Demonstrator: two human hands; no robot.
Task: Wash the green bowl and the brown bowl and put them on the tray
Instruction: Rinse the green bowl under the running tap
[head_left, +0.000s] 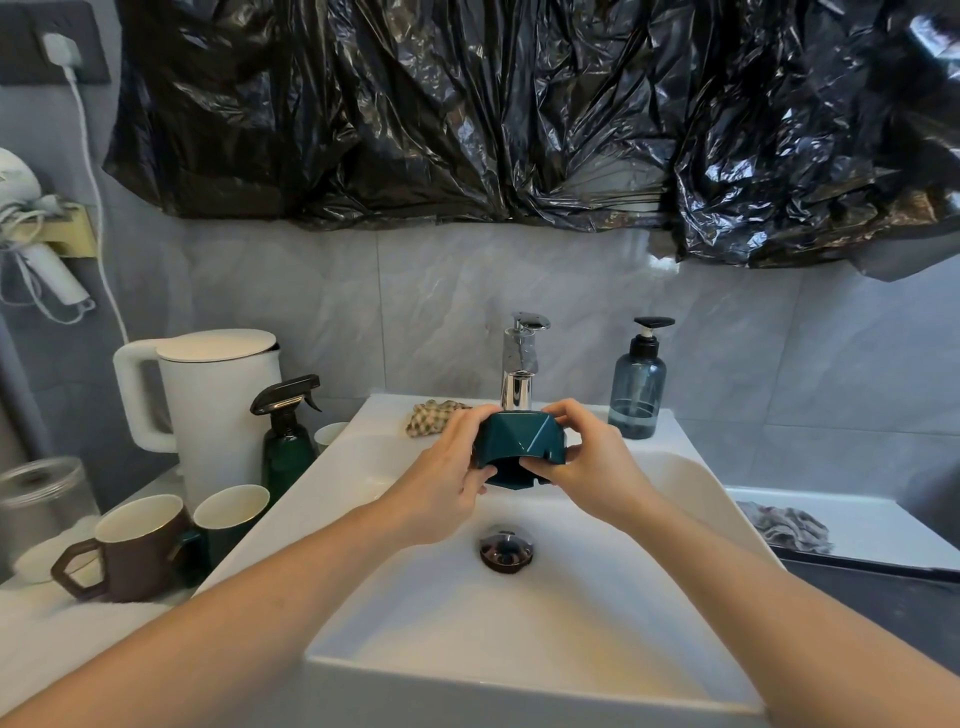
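Note:
The green bowl (519, 441), dark and faceted, is held upside down over the white sink (519, 613), just below the chrome tap (519, 364). My left hand (447, 467) grips its left side with the thumb curled under the rim. My right hand (587, 457) grips its right side, fingers over the top. No water stream is visible. A white tray (878, 519) sits to the right of the sink with a crumpled cloth (784, 527) on it. No brown bowl shows in view.
Left of the sink stand a white kettle (208, 405), a green spray bottle (288, 441), a brown mug (130, 545) and a green cup (231, 517). A blue soap dispenser (639, 384) and a checked cloth (431, 415) sit on the sink's back ledge.

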